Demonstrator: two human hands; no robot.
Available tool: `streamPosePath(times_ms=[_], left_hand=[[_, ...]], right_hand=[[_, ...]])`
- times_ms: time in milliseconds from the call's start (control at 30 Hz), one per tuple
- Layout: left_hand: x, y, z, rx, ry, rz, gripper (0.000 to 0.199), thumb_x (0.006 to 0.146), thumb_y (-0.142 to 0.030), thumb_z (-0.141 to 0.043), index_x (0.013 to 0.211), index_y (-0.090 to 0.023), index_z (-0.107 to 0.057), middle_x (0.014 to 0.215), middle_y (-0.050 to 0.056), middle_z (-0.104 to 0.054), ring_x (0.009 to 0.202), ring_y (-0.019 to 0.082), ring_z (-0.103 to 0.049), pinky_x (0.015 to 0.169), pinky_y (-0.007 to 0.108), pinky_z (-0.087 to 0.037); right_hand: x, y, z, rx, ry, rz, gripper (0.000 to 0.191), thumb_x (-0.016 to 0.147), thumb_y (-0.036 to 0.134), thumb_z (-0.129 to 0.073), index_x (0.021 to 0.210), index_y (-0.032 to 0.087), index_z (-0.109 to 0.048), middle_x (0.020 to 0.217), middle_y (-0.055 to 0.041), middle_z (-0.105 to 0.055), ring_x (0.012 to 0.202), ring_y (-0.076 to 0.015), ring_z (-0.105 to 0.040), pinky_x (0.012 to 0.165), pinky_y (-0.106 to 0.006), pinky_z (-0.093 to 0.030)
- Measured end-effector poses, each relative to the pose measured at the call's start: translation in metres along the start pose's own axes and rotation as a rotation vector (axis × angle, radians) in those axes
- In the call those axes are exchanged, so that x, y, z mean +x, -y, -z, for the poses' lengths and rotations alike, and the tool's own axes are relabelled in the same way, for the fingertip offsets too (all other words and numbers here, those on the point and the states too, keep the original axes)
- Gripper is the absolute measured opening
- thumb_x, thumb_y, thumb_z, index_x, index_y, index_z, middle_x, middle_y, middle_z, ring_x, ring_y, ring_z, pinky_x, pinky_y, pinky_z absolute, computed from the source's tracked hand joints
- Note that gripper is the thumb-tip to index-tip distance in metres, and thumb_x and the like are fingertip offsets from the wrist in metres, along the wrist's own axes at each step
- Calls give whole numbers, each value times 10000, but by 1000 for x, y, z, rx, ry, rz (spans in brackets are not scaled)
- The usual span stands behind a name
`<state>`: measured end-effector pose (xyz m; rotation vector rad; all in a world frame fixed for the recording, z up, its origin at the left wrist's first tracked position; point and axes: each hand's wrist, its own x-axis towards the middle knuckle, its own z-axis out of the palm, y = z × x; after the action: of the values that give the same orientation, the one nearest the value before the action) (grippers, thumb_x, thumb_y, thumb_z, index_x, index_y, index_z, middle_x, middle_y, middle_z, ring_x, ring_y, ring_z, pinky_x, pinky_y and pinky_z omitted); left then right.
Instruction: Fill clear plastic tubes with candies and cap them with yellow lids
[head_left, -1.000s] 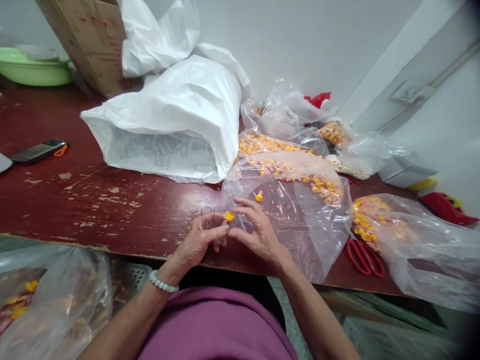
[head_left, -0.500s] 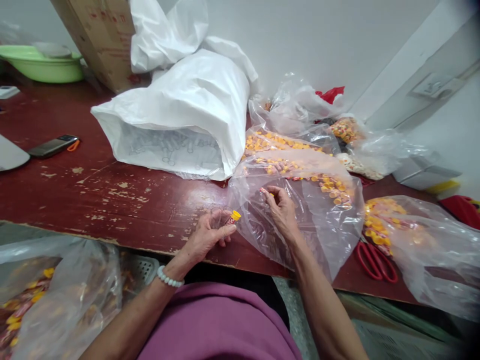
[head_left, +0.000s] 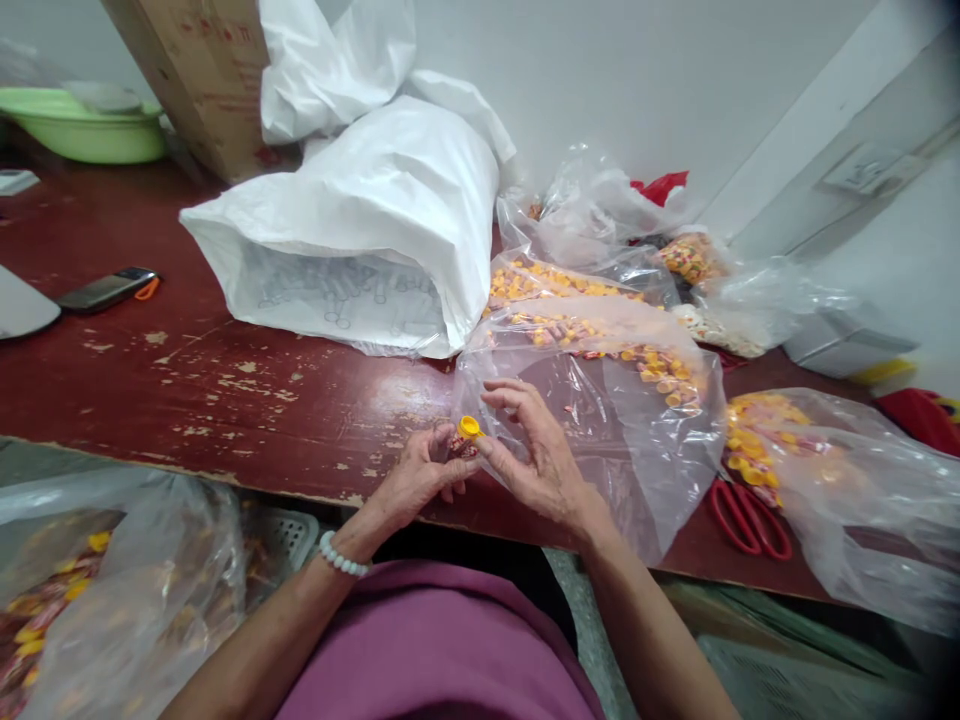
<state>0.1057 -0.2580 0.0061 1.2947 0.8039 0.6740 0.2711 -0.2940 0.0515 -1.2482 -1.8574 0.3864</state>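
Note:
My left hand (head_left: 416, 468) is closed around a small tube (head_left: 463, 443) with a yellow cap and red-and-white patterned contents. The capped end points up and away from me. Close on its right is my right hand (head_left: 536, 455), fingers spread and thumb tip at the yellow cap; whether it touches cannot be made out. Beyond the right hand lies a clear plastic bag (head_left: 630, 450), its mouth toward me. Many yellow-capped pieces (head_left: 660, 370) rest deeper inside it.
A white sack (head_left: 375, 190) of clear tubes lies open on the red table (head_left: 187, 400). Red scissors (head_left: 750, 520) sit beside another bag (head_left: 862, 500) of yellow-capped pieces at right. A phone (head_left: 109, 290) lies left; a further bag (head_left: 150, 600) is below the table's edge.
My right hand has come left from over the clear bag to the tube, and its fingers have opened. The small red-and-white piece it held is gone from it. My left hand keeps the tube.

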Motion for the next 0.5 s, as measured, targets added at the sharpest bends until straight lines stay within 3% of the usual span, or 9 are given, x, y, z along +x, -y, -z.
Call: streamPosePath(times_ms=[67,200,367,433,500], left_hand=[[0,0,-1,-43,12,-4,216,718,-304,-667,817,-145,-560,523,-48,-526,411,66,-437,401,173,-357],[1,4,-5,-142,8,49,235,699,-309,-676,831,-148,-568,526,-56,-505,373,48,-379,346,158,-283],[5,7,-8,-148,-16,93,260,704,-328,-669,852,-134,-578,483,-52,-503,351,60,-379,324,163,-266],[6,4,-4,-117,-11,65,252,706,-328,-672,836,-139,-567,482,-47,-514,375,70,-405,336,163,-288],[6,2,2,-75,-39,39,260,705,-341,-680,815,-140,-557,497,-46,-520,394,71,-417,347,162,-295]], right_hand=[[-5,-1,-4,-65,44,23,329,807,277,-617,1115,213,-523,1305,-103,-467,1209,-230,-441,1006,-426,-383],[-15,-6,-17,-144,84,50,412,760,351,-667,1128,222,-534,1275,-95,-518,1169,-245,-463,995,-446,-375],[-16,-10,-25,-50,79,29,389,771,347,-665,1128,229,-563,1244,-80,-552,1148,-220,-493,993,-411,-385],[-11,-20,-23,25,52,-15,307,828,323,-597,1123,240,-573,1261,-72,-540,1167,-195,-499,993,-381,-399],[-6,-43,-17,-38,-30,-125,264,874,314,-524,1123,240,-574,1232,-66,-564,1148,-174,-523,970,-352,-424]])
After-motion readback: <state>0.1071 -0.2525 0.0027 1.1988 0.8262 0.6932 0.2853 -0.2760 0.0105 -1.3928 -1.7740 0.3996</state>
